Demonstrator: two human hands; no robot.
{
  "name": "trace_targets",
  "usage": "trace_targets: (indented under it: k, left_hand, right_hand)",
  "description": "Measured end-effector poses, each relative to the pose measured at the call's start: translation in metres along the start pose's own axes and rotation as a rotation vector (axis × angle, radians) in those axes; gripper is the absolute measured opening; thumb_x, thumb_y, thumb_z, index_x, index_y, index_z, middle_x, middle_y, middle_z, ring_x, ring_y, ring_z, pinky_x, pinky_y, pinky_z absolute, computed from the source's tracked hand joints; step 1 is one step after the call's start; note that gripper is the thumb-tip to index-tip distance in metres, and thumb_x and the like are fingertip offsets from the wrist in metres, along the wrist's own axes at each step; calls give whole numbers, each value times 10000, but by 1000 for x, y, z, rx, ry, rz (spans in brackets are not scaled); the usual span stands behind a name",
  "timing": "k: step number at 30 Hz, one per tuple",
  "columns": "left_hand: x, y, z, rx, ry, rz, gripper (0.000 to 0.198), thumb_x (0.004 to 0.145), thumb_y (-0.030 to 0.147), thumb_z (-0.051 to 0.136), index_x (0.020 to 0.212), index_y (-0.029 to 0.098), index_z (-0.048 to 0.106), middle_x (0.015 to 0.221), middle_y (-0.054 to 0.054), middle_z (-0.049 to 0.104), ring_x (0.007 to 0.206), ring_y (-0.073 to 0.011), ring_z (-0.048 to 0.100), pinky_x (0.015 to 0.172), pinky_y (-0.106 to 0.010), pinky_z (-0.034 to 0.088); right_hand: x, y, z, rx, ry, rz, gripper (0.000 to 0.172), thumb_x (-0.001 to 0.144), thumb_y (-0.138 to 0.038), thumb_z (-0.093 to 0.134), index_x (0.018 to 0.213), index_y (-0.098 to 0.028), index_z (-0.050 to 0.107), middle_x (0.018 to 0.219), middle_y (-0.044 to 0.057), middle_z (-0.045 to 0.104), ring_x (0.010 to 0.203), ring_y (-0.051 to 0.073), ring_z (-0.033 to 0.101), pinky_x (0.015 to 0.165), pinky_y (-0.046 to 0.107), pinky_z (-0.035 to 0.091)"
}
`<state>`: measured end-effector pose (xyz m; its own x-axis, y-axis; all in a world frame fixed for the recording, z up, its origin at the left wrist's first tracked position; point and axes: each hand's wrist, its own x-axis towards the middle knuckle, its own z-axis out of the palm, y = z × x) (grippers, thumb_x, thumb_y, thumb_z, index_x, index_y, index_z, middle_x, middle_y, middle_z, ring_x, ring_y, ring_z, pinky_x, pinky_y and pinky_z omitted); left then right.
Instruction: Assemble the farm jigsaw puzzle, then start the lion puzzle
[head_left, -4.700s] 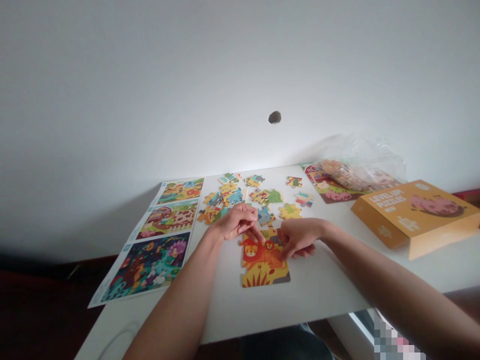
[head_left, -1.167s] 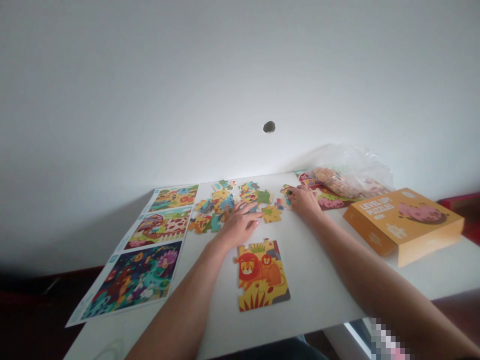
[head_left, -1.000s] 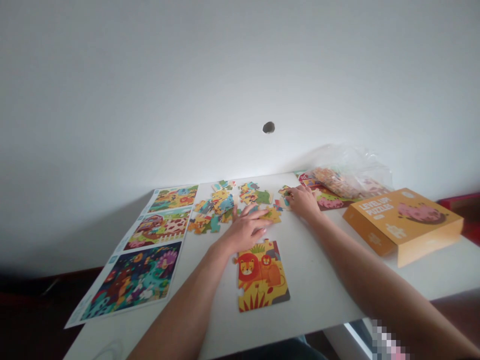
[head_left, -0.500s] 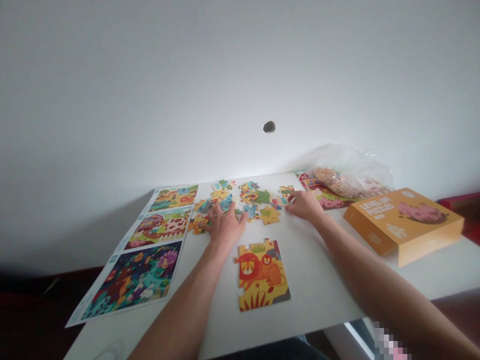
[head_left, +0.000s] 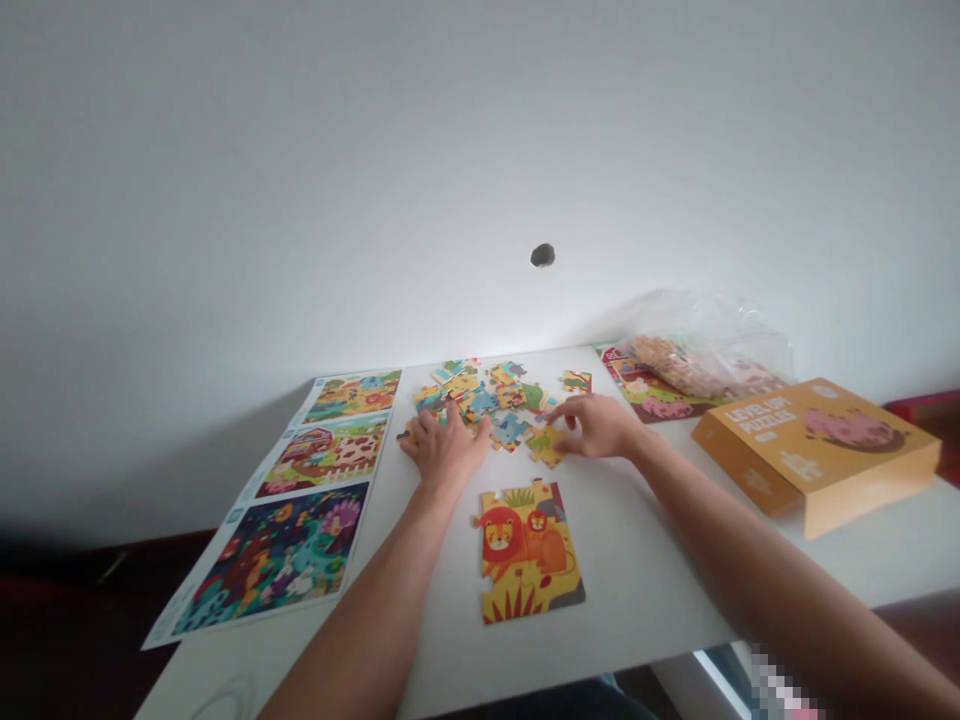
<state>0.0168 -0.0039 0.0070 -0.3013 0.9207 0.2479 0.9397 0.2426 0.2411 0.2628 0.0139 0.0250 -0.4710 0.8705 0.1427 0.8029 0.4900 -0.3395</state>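
My left hand (head_left: 444, 450) rests flat, grip released, on loose pieces (head_left: 487, 400); my right hand (head_left: 600, 425) has slid onto a yellow piece (head_left: 546, 447), grip unclear.

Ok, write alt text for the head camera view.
Two bare hands rest among loose puzzle pieces on a white table: the left hand flat on the pile, the right hand touching a yellow piece. A partly joined lion puzzle lies nearer, picture sheets at left, an orange box at right.
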Motion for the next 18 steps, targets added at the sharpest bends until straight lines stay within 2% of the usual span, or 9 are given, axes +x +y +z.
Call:
trace_targets:
  k: [2,5,8,10,13,15,18]
  left_hand:
    - [0,0,3,7,-48,45,708,834,661,467,1374,207,525,1367,-226,471,1313,-434,382,1026,-621,302]
    - [1,-1,7,-43,-49,191,688,849,631,485,1403,224,502,1381,-196,478,1323,-376,400,1067,-549,325]
    - [1,-2,7,-122,-55,338,644,849,576,540,1401,247,515,1423,-152,464,1344,-327,400,1109,-491,328]
    - [-2,-2,6,-153,-93,447,606,842,574,565,1388,314,530,1497,-104,398,1383,-329,357,1132,-526,293]
    - [-7,-1,5,-136,-198,610,577,807,632,589,1346,432,549,1580,-27,285,1444,-375,244,1144,-631,178]
    - [-9,-1,6,-115,-237,614,554,802,660,574,1323,474,556,1590,-4,267,1453,-394,212,1135,-673,129]
    - [-7,-1,9,-93,-183,447,524,824,661,532,1316,484,559,1564,-31,311,1424,-423,264,1089,-729,165]
  right_hand:
    - [0,-5,6,16,-29,7,390,781,-438,710,1144,-297,700,841,-2,704,772,174,639,699,261,430]
    - [9,-14,19,13,29,47,322,853,-428,647,1121,-260,708,874,27,707,783,175,639,702,265,428]
    - [18,-16,26,24,82,3,293,898,-396,603,1121,-236,703,939,52,709,842,184,640,753,272,445]
    - [21,-11,27,8,162,0,304,932,-380,553,1164,-231,683,1042,78,702,965,206,626,846,299,448]
    - [18,4,25,-93,294,152,358,968,-330,466,1286,-233,600,1272,118,621,1205,265,518,1006,417,385]
    - [15,14,24,-154,267,285,372,959,-292,447,1305,-237,571,1362,121,559,1256,298,474,1030,498,349]
    - [11,22,22,-216,181,398,312,925,-299,477,1185,-214,625,1301,136,583,1194,321,512,996,512,361]
